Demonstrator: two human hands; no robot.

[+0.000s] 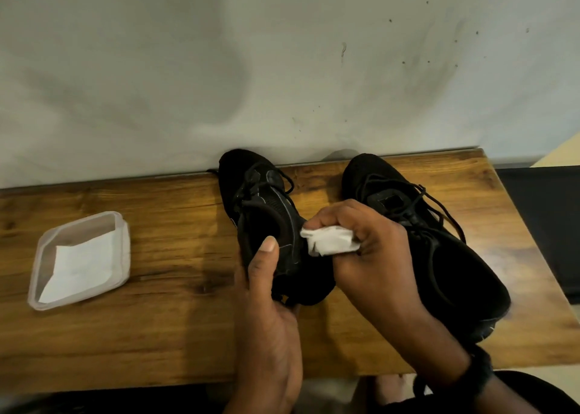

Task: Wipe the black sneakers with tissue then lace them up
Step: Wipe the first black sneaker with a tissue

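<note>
A black sneaker (266, 212) sits near the middle of the wooden table (157, 335), toe pointing at the wall and opening turned up toward the camera. The left hand (270, 307) grips it from below at the heel: its thumb (269, 248) lies straight up over the collar, while the other fingers are curled under the shoe and hidden. Whether the sole rests flat on the table cannot be told. Its laces (251, 187) are threaded loosely over the tongue, with a loop hanging off to the right.

Against this sneaker's right side the right hand (370, 250) presses a folded white tissue (329, 241) — the fingers are curled round the wad and the thumb pinches it from above, so only the tissue's left end shows. A black band (470, 373) circles that wrist.

Just beside the right hand, further right, the second sneaker (423, 250) lies on the table, also toe toward the wall, heel close to the near edge. Its laces (439, 203) are slack and trail off to the right.

Well apart on the left of the table stands a clear plastic container (31, 288) — shallow, with rounded corners — and a flat white sheet (81, 266) lies in it. Behind the table rises a pale, smudged wall (282, 68).
</note>
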